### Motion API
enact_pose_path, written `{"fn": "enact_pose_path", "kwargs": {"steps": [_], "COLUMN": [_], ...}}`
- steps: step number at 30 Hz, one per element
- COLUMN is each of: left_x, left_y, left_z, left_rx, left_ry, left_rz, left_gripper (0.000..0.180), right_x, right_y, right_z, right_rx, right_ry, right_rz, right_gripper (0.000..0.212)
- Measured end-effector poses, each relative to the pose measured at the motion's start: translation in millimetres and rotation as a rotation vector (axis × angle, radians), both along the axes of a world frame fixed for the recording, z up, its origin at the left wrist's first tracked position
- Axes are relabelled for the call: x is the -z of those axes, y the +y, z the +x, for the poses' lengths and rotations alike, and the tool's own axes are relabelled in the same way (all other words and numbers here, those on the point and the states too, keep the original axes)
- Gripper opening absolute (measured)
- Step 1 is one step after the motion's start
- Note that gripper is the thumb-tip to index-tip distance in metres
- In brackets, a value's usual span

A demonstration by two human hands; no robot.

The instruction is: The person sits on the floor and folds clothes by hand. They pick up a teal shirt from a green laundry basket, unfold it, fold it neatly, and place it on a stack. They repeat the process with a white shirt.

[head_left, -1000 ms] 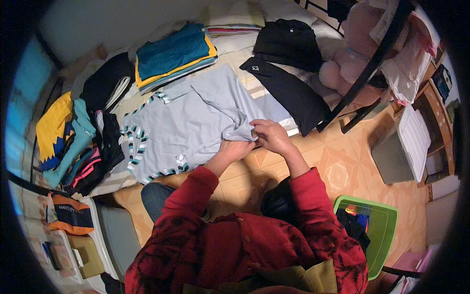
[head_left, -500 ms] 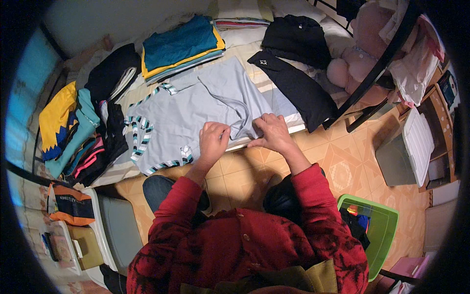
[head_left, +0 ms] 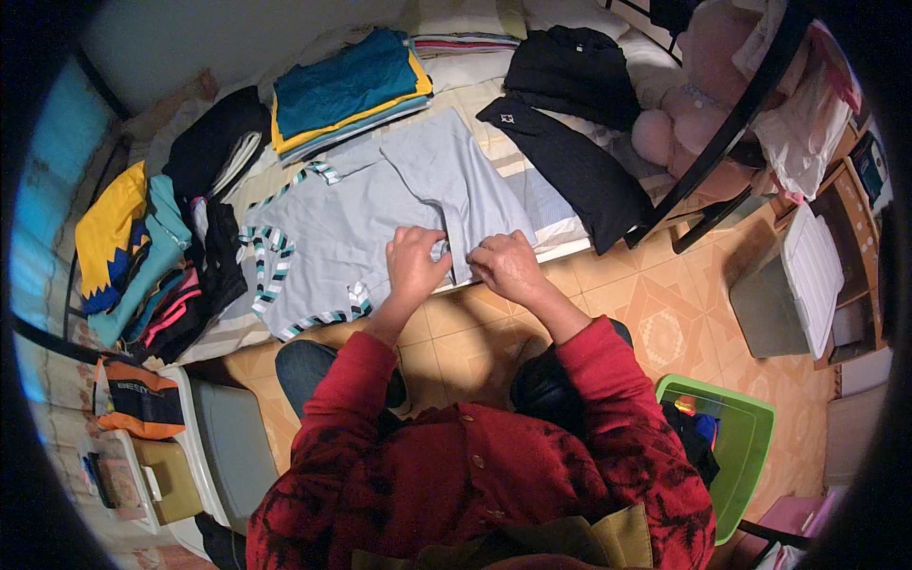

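Right now you are mid-fold on the pale grey polo shirt with striped teal-and-white trim (head_left: 380,218), spread flat at the near edge of the bed (head_left: 560,249). Your left hand (head_left: 415,263) and right hand (head_left: 505,268) both pinch its hem. Judging by that, next comes a smooth, even fold upward.

Home bedroom, bed (head_left: 532,161) spread with folded clothes (head_left: 347,90), pink plush toy (head_left: 679,133), tiled floor (head_left: 665,313)
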State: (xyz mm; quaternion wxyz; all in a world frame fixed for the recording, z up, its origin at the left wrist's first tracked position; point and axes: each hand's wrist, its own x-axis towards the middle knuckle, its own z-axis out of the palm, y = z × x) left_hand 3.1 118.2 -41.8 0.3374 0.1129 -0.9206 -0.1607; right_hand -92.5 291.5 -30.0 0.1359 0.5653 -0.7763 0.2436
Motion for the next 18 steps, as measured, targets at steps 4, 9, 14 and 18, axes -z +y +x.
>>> {"fn": "enact_pose_path", "kwargs": {"steps": [4, 9, 14, 18], "left_x": [2, 6, 9, 10], "left_y": [-3, -7, -12, -17], "left_z": [-5, -8, -10, -14], "left_rx": [0.016, -0.005, -0.009, -0.002], "left_ry": [0.002, 0.017, -0.038, -0.099], "left_rz": [-0.017, 0.03, 0.052, 0.098], "left_gripper": [0.012, 0.005, 0.004, 0.005], "right_x": [-5, -11, 1, 14], "right_y": [2, -4, -20, -28], "right_z": [2, 8, 17, 15], "right_rx": [0.023, 0.059, 0.158, 0.158], "right_ry": [-0.057, -0.088, -0.034, -0.052], "right_rz": [0.026, -0.057, -0.058, -0.037], "right_gripper": [0.022, 0.046, 0.047, 0.026]}}
